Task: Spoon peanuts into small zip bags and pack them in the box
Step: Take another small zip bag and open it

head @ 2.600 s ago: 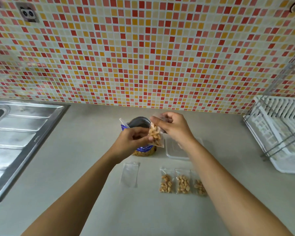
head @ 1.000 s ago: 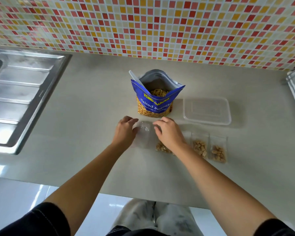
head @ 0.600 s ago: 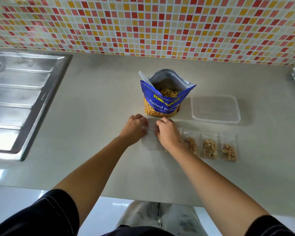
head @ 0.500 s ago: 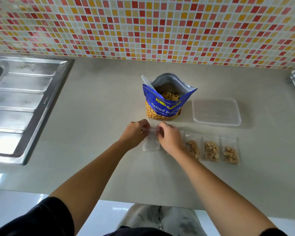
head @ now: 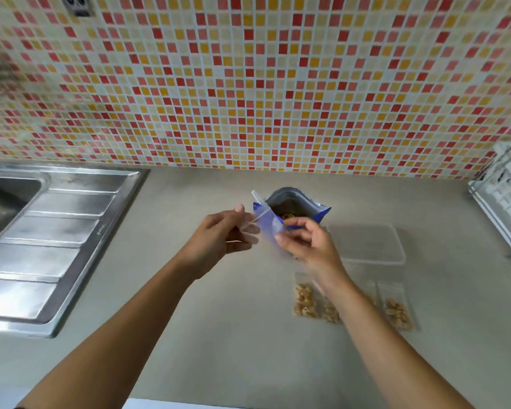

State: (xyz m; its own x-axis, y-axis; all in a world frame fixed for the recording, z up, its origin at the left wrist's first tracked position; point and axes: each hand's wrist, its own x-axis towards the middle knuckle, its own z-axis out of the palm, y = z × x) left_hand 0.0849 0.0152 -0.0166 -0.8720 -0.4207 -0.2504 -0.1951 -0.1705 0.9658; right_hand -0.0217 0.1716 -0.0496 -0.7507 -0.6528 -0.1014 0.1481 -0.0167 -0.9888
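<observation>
Fingers of left hand [head: 219,240] and right hand [head: 310,246] pinch opposite edges of an empty zip bag [head: 267,228], peanut pouch [head: 295,199] just beyond them, filled bags [head: 304,299] under the right wrist.

I'm holding the empty zip bag [head: 266,229] between left hand [head: 222,238] and right hand [head: 308,245], just before the peanut pouch [head: 300,203], with the spoon [head: 258,198] standing in it. The box [head: 366,245] is lying right of the pouch, filled bags [head: 304,299] lining up before the box. Sink [head: 50,240] is sitting far left, dish rack [head: 506,196] far right.
</observation>
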